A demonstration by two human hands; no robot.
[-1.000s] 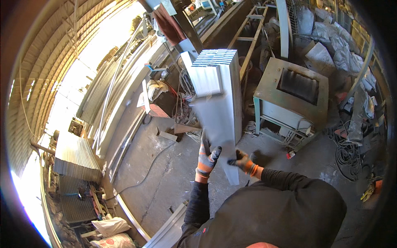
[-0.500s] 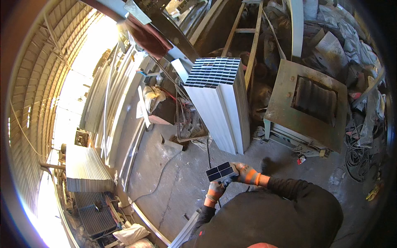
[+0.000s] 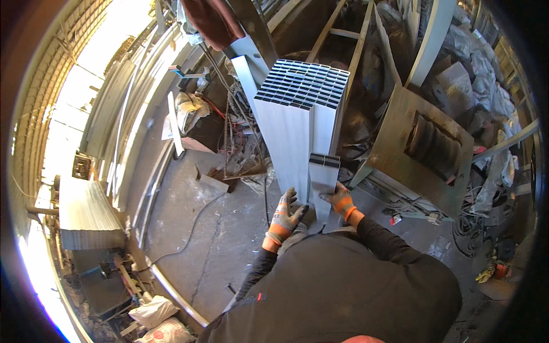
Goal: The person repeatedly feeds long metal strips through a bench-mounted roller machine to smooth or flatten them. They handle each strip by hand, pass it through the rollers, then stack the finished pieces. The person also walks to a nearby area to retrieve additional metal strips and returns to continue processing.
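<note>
A short bundle of rectangular metal tubes (image 3: 323,178) stands upright against the front of a tall stack of the same pale tubes (image 3: 286,137), whose open ends form a grid on top. My right hand (image 3: 343,202), in a grey and orange glove, grips the right edge of the short bundle, its fingers reaching onto the front face. My left hand (image 3: 282,220), gloved alike, is open with spread fingers, low beside the tall stack's front and apart from the short bundle. The bundle's lower end is partly hidden by my body.
Right of the stack stands a metal cabinet-like machine (image 3: 394,166) with a dark opening on top. Coiled cable (image 3: 469,234) lies beyond it. Long metal profiles (image 3: 120,108) lie at the left, with corrugated sheets (image 3: 90,214) nearer. A thin cable (image 3: 197,228) crosses the floor.
The short bundle has gone from being held tilted between both hands to upright against the tall stack. My left hand has let go and opened; my right hand has moved up along with the bundle.
</note>
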